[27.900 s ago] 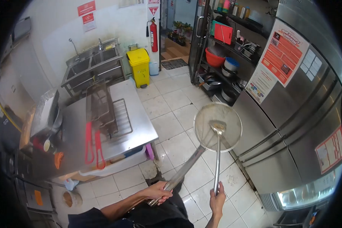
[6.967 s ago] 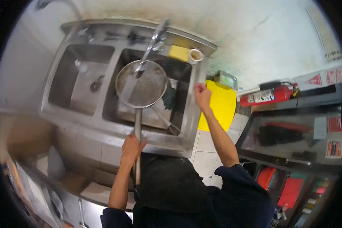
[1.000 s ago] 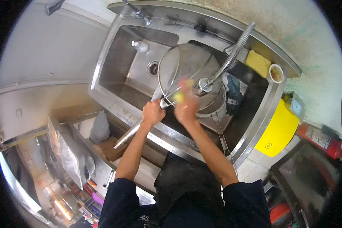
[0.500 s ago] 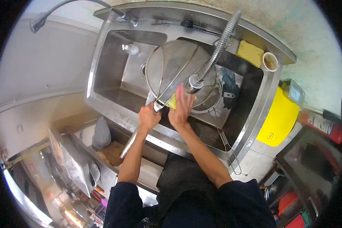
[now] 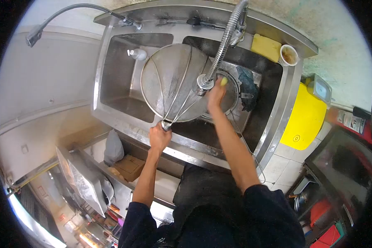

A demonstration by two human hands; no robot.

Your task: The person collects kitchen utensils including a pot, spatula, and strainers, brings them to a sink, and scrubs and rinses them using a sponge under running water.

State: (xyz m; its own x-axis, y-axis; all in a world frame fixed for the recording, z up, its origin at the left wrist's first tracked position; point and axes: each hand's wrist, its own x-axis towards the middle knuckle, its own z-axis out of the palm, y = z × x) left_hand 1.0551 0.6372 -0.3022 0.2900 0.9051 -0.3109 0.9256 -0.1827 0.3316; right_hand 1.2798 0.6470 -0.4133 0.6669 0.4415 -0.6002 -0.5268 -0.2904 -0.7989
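My left hand [image 5: 159,137] is wrapped round the handle of a large round mesh strainer [image 5: 169,70], just below where its support wires meet. The strainer is tilted over the divider between the two sink basins, and its mesh looks wet. My right hand [image 5: 215,96] is beside the hanging faucet head [image 5: 203,83], at the strainer's right edge. Part of a yellow sponge [image 5: 223,81] shows at its fingers; the faucet partly hides them. Under that hand lies a smaller round strainer [image 5: 233,91] in the right basin, its long wire handle reaching over the front rim.
A dark crumpled cloth or bag [image 5: 246,84] lies in the right basin. A white pump bottle [image 5: 138,54] stands in the left basin. On the back ledge are a large yellow sponge [image 5: 265,47] and a white cup [image 5: 289,55]. A yellow lid-like panel [image 5: 305,120] stands right of the sink.
The strainer has turned and shifted left, its handle now lower. My right hand has moved off the strainer's handle end, up and right, with the sponge.
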